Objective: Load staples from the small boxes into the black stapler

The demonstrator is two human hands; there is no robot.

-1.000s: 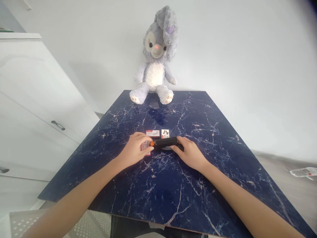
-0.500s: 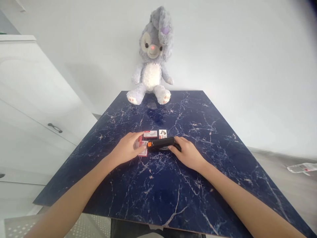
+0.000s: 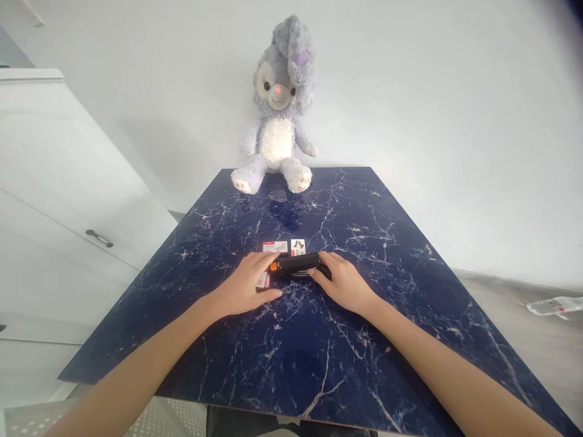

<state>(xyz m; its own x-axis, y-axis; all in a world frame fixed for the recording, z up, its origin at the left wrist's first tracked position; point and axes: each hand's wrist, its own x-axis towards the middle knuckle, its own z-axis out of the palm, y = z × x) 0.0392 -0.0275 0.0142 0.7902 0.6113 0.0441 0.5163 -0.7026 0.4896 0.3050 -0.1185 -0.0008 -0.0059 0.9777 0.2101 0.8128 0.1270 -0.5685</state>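
Note:
A black stapler (image 3: 298,263) with an orange tip lies across the middle of the table, its orange end to the left. My right hand (image 3: 345,283) is closed on the stapler's right end, thumb on the near side. My left hand (image 3: 240,286) is at the stapler's orange end, palm down, with thumb and fingers apart. Partly beneath that hand lies a small red-and-white box (image 3: 263,281); the rest of it is hidden. Just behind the stapler are another red-and-white box (image 3: 275,247) and a small white printed card or packet (image 3: 297,247).
The table (image 3: 291,358) has a dark blue marbled top. At its far edge a grey plush rabbit (image 3: 277,115) sits against the wall. A white cabinet (image 3: 68,212) stands on the left. Clear plastic packaging (image 3: 553,306) lies on the floor to the right.
My left hand has moved nearer and its thumb has swung out from the fingers. A translucent reddish piece by its fingers no longer shows. My right hand keeps its hold on the stapler.

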